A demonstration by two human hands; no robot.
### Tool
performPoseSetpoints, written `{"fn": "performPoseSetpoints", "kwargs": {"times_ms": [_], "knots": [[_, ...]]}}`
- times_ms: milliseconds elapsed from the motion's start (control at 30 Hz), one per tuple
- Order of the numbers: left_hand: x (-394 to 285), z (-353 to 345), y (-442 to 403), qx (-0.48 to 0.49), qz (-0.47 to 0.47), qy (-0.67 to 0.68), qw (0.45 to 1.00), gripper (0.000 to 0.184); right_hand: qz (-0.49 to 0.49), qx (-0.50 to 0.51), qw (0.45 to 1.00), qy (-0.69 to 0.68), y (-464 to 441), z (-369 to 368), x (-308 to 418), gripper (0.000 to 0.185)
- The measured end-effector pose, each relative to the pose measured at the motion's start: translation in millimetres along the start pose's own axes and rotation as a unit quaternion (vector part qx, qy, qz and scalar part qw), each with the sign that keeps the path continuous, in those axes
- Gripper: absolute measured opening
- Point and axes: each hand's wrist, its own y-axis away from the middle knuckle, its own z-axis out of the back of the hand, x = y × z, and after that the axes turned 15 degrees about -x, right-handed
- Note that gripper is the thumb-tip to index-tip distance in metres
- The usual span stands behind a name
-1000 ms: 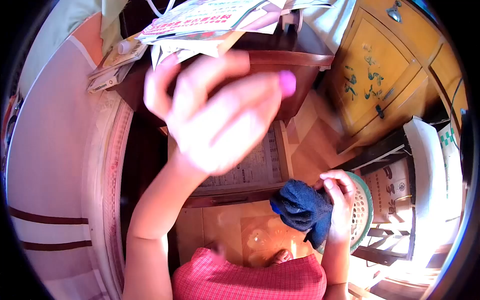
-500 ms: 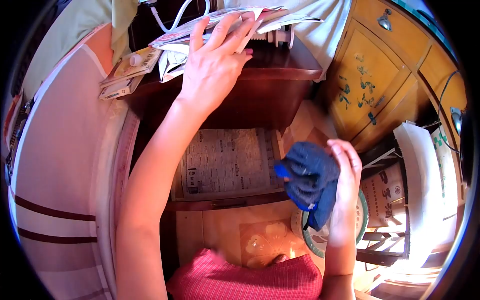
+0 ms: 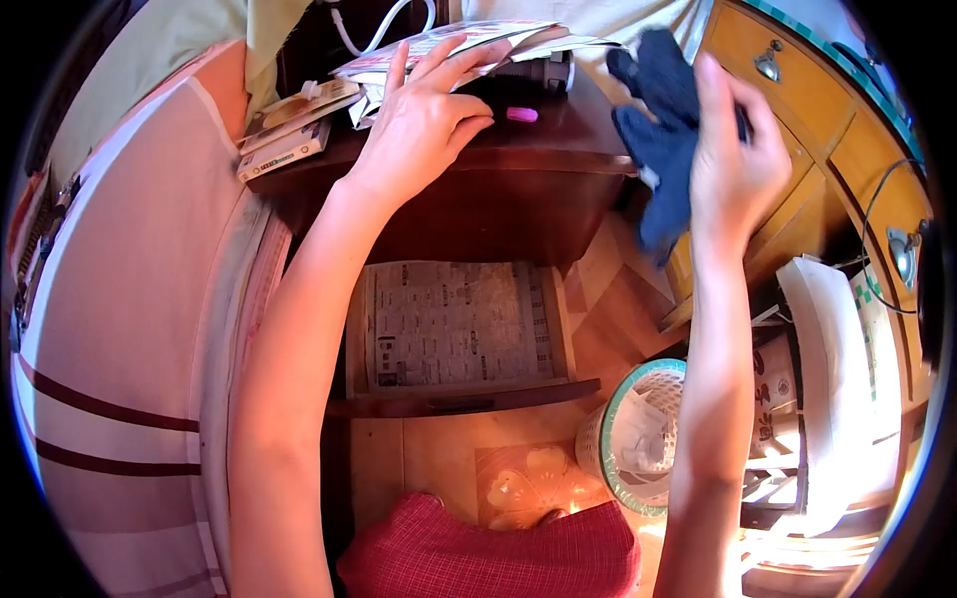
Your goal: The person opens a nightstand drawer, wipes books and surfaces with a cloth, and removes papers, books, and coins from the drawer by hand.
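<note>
In the head view my left hand (image 3: 424,115) lies against the front of a stack of papers (image 3: 464,48) on the dark wooden cabinet (image 3: 449,199). Its fingers are spread over the sheets, and the thumb stands apart below them. A small pink object (image 3: 521,115) lies on the cabinet top, right of that thumb. A dark cylindrical item (image 3: 554,73) shows partly under the papers. My right hand (image 3: 738,159) is raised at the cabinet's right corner, closed on dark blue fabric that looks like knitted gloves (image 3: 670,130), which hang loosely and blur at the lower end.
Below the cabinet top, a drawer (image 3: 454,324) lined with newspaper is pulled out. A white basket with a green rim (image 3: 610,444) stands on the floor. Books (image 3: 289,145) lie at the cabinet's left; a yellow cupboard (image 3: 807,100) is at right, a bed (image 3: 120,299) at left.
My right hand has lifted the dark blue gloves from above the basket to beside the cabinet top. My left hand stays at the papers; the pink object beside it now shows fully.
</note>
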Motion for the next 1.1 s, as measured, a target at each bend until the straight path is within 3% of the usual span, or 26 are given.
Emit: {"fn": "performPoseSetpoints", "kwargs": {"times_ms": [33,100,167,200,233,300,367,433,500,567,633,700,833,900,933,1000,1100], "knots": [[-1.8,4.5,-0.3,-0.010,-0.001,-0.030,0.999,0.010,0.048,0.008,0.998,-0.032,-3.2,-15.7,-7.6,0.021],[-5.0,15.5,5.9,-0.040,0.006,-0.033,0.999,0.011,0.149,0.071,0.985,0.045,-0.2,-35.9,-24.4,0.025],[-6.9,27.2,17.2,-0.149,0.001,0.012,0.989,0.013,0.158,0.272,0.948,0.042,14.8,-48.8,-42.8,0.029],[-14.7,38.3,27.0,-0.180,0.012,-0.003,0.984,0.015,0.165,0.380,0.905,0.100,25.0,-47.9,-47.5,0.033],[-15.9,46.5,41.6,-0.195,0.011,-0.020,0.981,0.015,0.343,0.356,0.850,0.182,31.9,-46.1,-50.7,0.035],[-23.6,63.0,79.4,-0.171,0.115,0.012,0.979,0.014,0.415,0.293,0.834,0.214,39.6,-42.2,-46.1,0.037],[-31.4,75.2,117.7,-0.139,0.224,0.025,0.964,0.014,0.422,0.264,0.847,0.186,47.0,-31.7,-22.1,0.034],[-38.3,83.8,156.7,-0.093,0.343,0.019,0.935,0.013,0.405,0.294,0.862,0.085,68.0,-12.4,-13.8,0.031],[-44.8,92.2,189.5,-0.053,0.399,0.016,0.915,0.013,0.335,0.402,0.852,-0.013,108.8,15.6,-23.2,0.030],[-52.4,100.2,213.3,-0.006,0.463,0.002,0.886,0.012,0.154,0.586,0.792,0.079,147.4,37.2,-29.6,0.026],[-57.9,102.9,233.9,0.030,0.513,-0.003,0.858,0.012,-0.034,0.617,0.767,0.170,200.3,62.8,-65.0,0.025],[-61.1,99.3,249.9,0.060,0.526,-0.007,0.848,0.011,-0.193,0.671,0.689,0.196,233.9,69.5,-100.5,0.023],[-61.5,98.4,251.0,0.119,0.522,-0.022,0.844,0.012,-0.204,0.684,0.668,0.211,294.6,43.1,-158.1,0.023],[-59.9,97.9,251.2,0.122,0.521,-0.033,0.844,0.013,-0.120,0.611,0.732,0.275,325.4,25.2,-187.0,0.024],[-59.8,98.6,252.5,0.129,0.528,-0.026,0.839,0.014,-0.119,0.610,0.734,0.274,342.2,19.0,-201.7,0.024],[-61.0,99.1,248.5,0.142,0.540,-0.016,0.829,0.015,-0.186,0.396,0.846,0.306,364.5,8.8,-216.6,0.027],[-62.0,96.3,251.6,0.159,0.514,-0.028,0.843,0.013,-0.175,0.407,0.842,0.308,367.7,8.9,-215.9,0.031]]}}
